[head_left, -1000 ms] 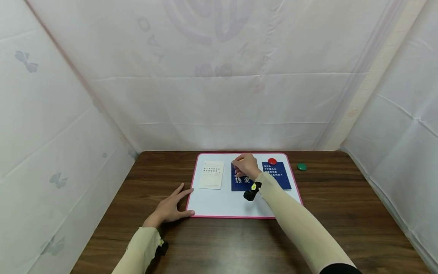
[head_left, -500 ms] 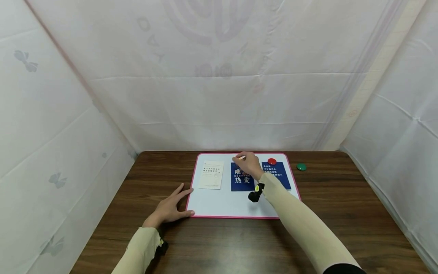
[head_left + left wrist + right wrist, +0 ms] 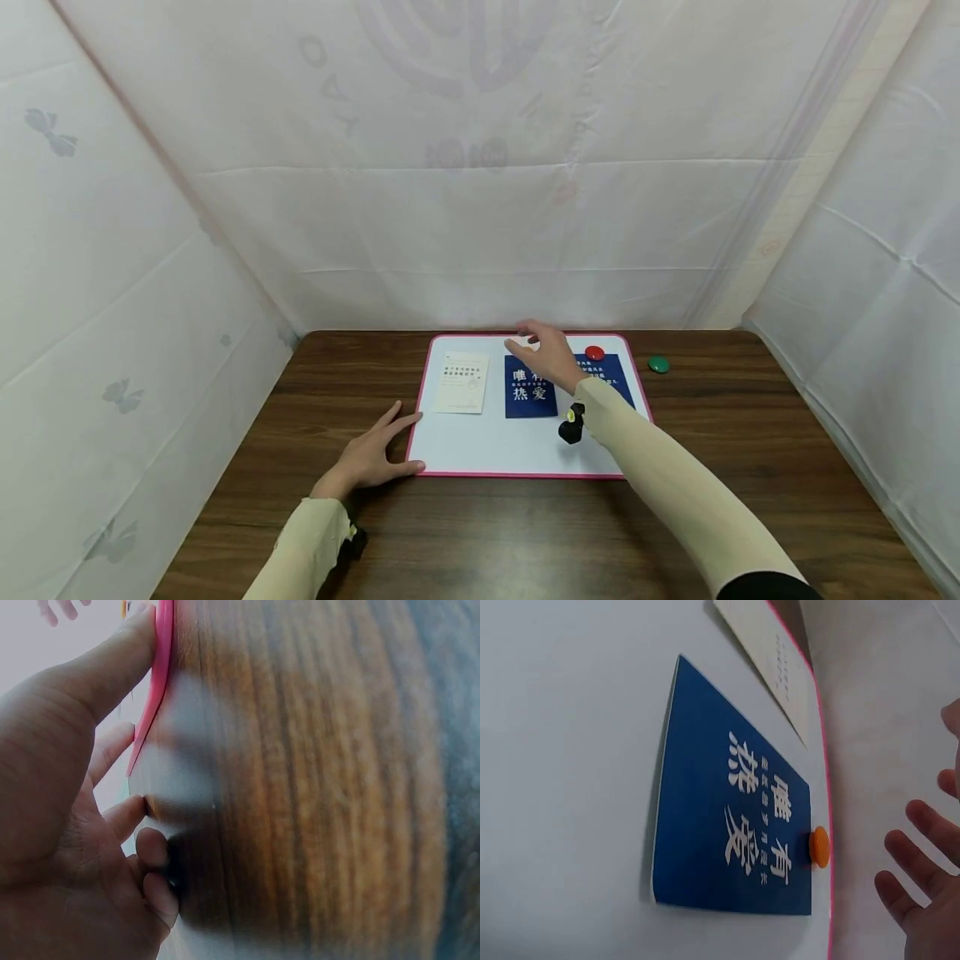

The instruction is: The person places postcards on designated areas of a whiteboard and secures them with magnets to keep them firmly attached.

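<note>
A pink-framed whiteboard lies on the wooden table. On it are a cream card, a blue card with white characters and a second blue card under a red magnet. My right hand hovers over the middle blue card's far edge with its fingers spread and holds nothing. In the right wrist view an orange magnet sits on that card's top edge, apart from the fingers. My left hand lies flat on the table, its thumb against the board's pink frame.
A green magnet lies on the table right of the board. White sheeting walls close in the table on the left, back and right. Bare brown wood stretches between the board and the near edge.
The right hand pinched the orange magnet over the middle blue card before; now it has let go, its fingers have spread and it has drifted slightly right. The left hand has not moved.
</note>
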